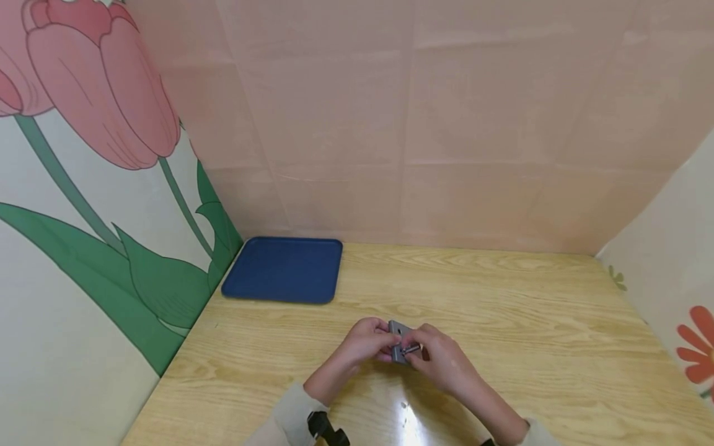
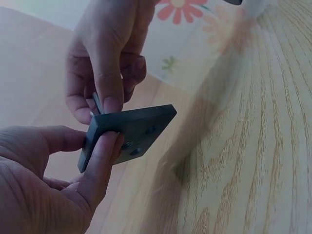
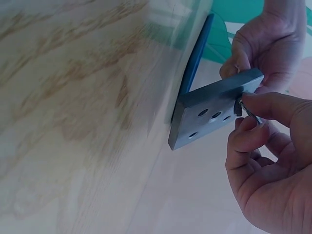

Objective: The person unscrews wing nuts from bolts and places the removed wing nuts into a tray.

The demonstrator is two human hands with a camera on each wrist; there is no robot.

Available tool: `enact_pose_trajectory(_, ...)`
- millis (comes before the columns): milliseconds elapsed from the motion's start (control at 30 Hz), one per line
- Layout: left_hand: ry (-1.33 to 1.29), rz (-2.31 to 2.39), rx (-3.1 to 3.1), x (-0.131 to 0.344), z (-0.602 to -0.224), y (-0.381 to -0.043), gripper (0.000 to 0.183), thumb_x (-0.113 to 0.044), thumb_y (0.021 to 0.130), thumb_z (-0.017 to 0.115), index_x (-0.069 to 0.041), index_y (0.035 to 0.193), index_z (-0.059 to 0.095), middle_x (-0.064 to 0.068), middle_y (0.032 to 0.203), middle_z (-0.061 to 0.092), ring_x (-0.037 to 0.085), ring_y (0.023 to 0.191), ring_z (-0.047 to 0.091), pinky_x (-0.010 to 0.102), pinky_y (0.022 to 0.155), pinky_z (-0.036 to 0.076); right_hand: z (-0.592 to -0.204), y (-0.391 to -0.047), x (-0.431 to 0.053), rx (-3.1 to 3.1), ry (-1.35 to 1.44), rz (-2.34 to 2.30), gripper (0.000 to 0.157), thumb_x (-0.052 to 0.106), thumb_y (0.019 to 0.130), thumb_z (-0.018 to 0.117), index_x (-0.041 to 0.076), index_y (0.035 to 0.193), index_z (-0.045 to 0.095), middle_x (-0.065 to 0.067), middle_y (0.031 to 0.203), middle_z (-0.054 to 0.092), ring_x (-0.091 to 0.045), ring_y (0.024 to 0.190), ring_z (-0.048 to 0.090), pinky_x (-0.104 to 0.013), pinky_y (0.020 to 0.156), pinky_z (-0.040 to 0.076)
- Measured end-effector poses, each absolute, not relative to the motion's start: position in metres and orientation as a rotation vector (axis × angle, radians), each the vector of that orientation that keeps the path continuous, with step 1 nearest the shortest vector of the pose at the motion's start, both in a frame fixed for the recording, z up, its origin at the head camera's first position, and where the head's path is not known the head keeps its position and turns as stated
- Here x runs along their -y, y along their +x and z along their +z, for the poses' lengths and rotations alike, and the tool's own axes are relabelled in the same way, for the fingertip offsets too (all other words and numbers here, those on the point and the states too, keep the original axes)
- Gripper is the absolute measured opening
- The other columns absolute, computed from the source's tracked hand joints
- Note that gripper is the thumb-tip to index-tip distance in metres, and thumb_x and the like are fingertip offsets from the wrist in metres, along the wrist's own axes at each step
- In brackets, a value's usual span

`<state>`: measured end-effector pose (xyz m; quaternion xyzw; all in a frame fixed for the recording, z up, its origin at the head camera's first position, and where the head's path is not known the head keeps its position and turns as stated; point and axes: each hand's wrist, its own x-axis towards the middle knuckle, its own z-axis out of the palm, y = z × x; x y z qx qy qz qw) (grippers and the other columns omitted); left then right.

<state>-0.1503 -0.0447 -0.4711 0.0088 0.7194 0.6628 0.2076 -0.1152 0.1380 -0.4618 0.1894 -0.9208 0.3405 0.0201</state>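
In the head view a flat grey metal plate (image 1: 397,355) is held tilted above the table. My left hand (image 1: 365,341) grips one end of it between thumb and fingers. My right hand (image 1: 446,364) pinches a small threaded screw (image 3: 252,116) between thumb and forefinger. The right wrist view shows the screw's end against the plate (image 3: 202,124), by a hole near the left hand; how far it sits in is hidden by the fingertips. Several round holes run through the plate.
A blue tray (image 1: 281,271) lies at the back left of the wood-grain table (image 1: 502,310). Behind it hangs a pink sheet (image 1: 401,124). Flower-patterned coverings line the left and right sides.
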Motion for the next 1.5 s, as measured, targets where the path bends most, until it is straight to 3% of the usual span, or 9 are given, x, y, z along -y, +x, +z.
enact_pose_trajectory(167, 0.028, 1.850, -1.999, 0.0452, -0.4711, -0.1497, 0.022, -0.007, 0.090, 0.073, 0.005, 0.105, 0.062, 0.011, 0.086, 0.071, 0.015, 0.067, 0.068, 0.026, 0.058, 0.060, -0.4620, -0.1136, -0.1388, 2.837, 0.635, 1.074, 0.020, 0.009, 0.083, 0.081, 0.021, 0.093, 0.069, 0.007, 0.091, 0.057, -0.004, 0.064, 0.048, -0.019, 0.051, 0.043)
enact_pose_trajectory(333, 0.022, 1.859, -1.993, 0.0464, -0.4722, -0.1495, 0.021, -0.006, 0.089, 0.073, 0.005, 0.104, 0.061, 0.012, 0.086, 0.071, 0.017, 0.069, 0.069, 0.028, 0.060, 0.061, -0.4606, -0.1116, -0.1385, 2.842, 0.589, 1.142, 0.009, 0.025, 0.091, 0.077, 0.022, 0.097, 0.071, 0.007, 0.095, 0.060, -0.002, 0.064, 0.046, -0.020, 0.052, 0.043)
enact_pose_trajectory(567, 0.015, 1.825, -2.019, 0.0473, -0.4734, -0.1493, 0.023, -0.009, 0.090, 0.073, 0.003, 0.107, 0.062, 0.011, 0.090, 0.070, 0.017, 0.071, 0.068, 0.028, 0.060, 0.061, -0.4577, -0.1131, -0.1376, 2.913, 0.379, 1.057, 0.020, 0.038, 0.096, 0.070, 0.019, 0.094, 0.072, 0.009, 0.089, 0.062, -0.005, 0.064, 0.047, -0.021, 0.054, 0.042)
enact_pose_trajectory(1000, 0.016, 1.837, -2.036, 0.0460, -0.4738, -0.1481, 0.022, -0.006, 0.089, 0.073, 0.004, 0.105, 0.062, 0.011, 0.087, 0.071, 0.017, 0.068, 0.068, 0.029, 0.058, 0.060, -0.4599, -0.1141, -0.1399, 2.927, 0.485, 1.057, 0.008, 0.025, 0.091, 0.076, 0.020, 0.094, 0.070, 0.011, 0.086, 0.062, -0.003, 0.065, 0.048, -0.020, 0.055, 0.043)
enact_pose_trajectory(1333, 0.011, 1.830, -2.042, 0.0462, -0.4737, -0.1484, 0.022, -0.007, 0.088, 0.073, 0.004, 0.103, 0.063, 0.011, 0.087, 0.070, 0.016, 0.068, 0.068, 0.027, 0.057, 0.060, -0.4600, -0.1133, -0.1407, 2.872, 0.618, 1.106, 0.016, 0.012, 0.088, 0.078, 0.016, 0.101, 0.071, 0.007, 0.089, 0.057, -0.002, 0.065, 0.046, -0.020, 0.053, 0.044)
enact_pose_trajectory(1500, 0.011, 1.811, -2.048, 0.0466, -0.4741, -0.1490, 0.022, -0.008, 0.089, 0.073, 0.003, 0.105, 0.064, 0.010, 0.087, 0.071, 0.015, 0.068, 0.068, 0.026, 0.057, 0.059, -0.4595, -0.1127, -0.1395, 2.849, 0.636, 1.123, 0.018, 0.006, 0.086, 0.078, 0.018, 0.096, 0.071, 0.006, 0.093, 0.059, -0.003, 0.067, 0.047, -0.020, 0.054, 0.045)
